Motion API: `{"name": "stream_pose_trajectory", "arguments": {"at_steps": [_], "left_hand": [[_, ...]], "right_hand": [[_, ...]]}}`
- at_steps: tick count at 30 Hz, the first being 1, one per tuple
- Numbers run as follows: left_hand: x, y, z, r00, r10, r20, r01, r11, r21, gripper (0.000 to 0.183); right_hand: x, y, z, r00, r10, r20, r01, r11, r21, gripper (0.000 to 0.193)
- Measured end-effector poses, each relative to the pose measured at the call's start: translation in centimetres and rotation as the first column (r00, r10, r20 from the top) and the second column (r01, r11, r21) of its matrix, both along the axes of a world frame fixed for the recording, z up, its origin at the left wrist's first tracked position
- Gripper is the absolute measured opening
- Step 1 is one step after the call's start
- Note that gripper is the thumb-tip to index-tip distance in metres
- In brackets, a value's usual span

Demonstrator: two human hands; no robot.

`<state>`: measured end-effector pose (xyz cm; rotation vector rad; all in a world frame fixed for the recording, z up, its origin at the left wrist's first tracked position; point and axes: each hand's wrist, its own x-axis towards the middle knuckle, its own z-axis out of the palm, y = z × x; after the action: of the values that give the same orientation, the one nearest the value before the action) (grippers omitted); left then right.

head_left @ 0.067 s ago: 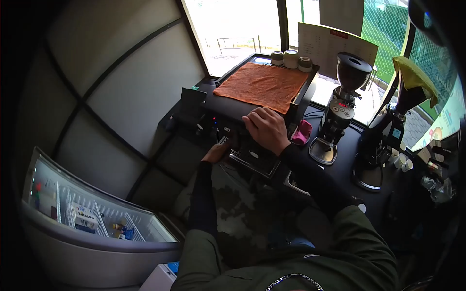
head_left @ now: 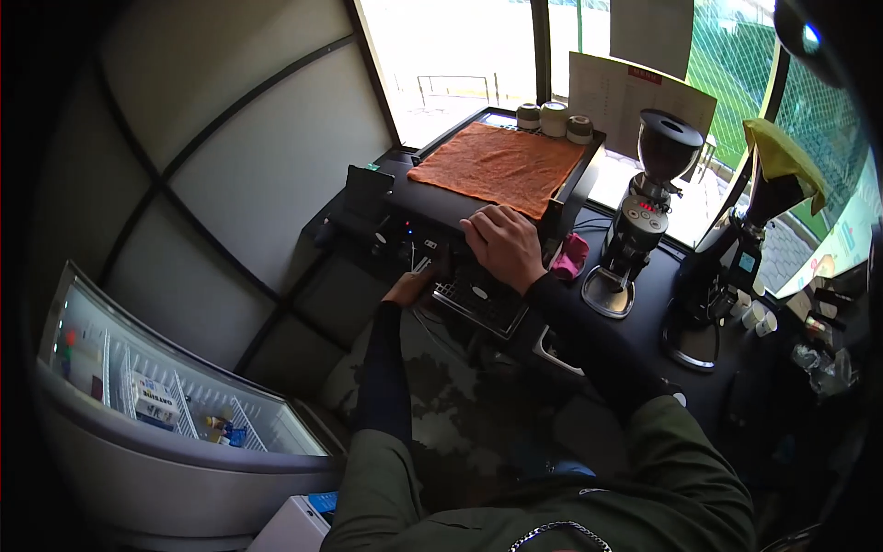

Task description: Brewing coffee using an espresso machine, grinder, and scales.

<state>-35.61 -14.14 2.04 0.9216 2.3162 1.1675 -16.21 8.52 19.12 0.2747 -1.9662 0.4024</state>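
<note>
A black espresso machine [head_left: 432,210] stands in front of me with an orange cloth [head_left: 506,166] spread over its top. My right hand [head_left: 506,241] is at the machine's upper front edge, just below the cloth. Its fingers are bent and close together; what lies under them is hidden. Lower and to the left, my left hand [head_left: 410,287] is closed beside the slatted drip tray [head_left: 476,296], near a thin metal wand [head_left: 413,252]. Whatever it holds is too dark to make out.
Several cups [head_left: 554,118] sit along the machine's back edge. To the right are a pink cloth [head_left: 571,256], a coffee grinder [head_left: 644,216] and a second grinder [head_left: 736,258] under a yellow cloth [head_left: 782,161]. At lower left, a glass-topped freezer [head_left: 184,460] holds cartons.
The view has shifted slightly, so the scene sits a little lower in it. Both hands keep their places at the machine.
</note>
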Motion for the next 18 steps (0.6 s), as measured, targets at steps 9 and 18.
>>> {"name": "stream_pose_trajectory", "arguments": {"at_steps": [9, 18], "left_hand": [[1.6, 0.6, 1.0, 0.938, 0.266, 0.222, -0.269, 0.963, -0.021, 0.078], [4.5, 0.2, 4.1, 0.912, 0.361, 0.196, -0.348, 0.933, -0.096, 0.068]], "right_hand": [[-0.4, 0.4, -0.4, 1.0, -0.01, -0.023, 0.011, 1.0, 0.022, 0.021], [-1.7, -0.4, -0.8, 0.998, -0.047, -0.045, 0.047, 0.999, 0.01, 0.03]]}}
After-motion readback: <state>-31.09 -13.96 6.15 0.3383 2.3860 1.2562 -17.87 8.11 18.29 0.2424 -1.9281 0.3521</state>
